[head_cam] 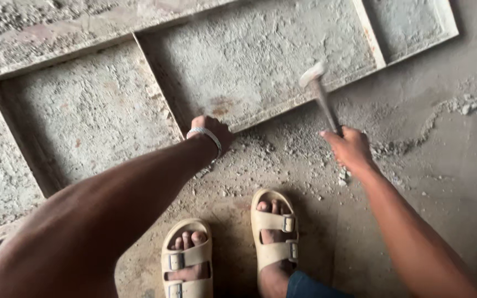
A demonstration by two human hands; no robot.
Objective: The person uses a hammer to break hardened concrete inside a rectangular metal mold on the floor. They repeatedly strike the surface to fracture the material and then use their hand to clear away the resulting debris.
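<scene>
Down at my feet lies a long metal formwork panel point(238, 60), its ribbed bays caked with dried grey cement. My left hand point(212, 131) grips the panel's near edge, fingers curled over it, a pale bracelet point(208, 135) at the wrist. My right hand point(350, 148) is closed around the handle of a hammer point(321, 96), whose blurred head hangs above the panel's rim. Cement crumbs point(282, 146) litter the dusty concrete floor point(443, 165) around my beige sandals point(274, 234).
</scene>
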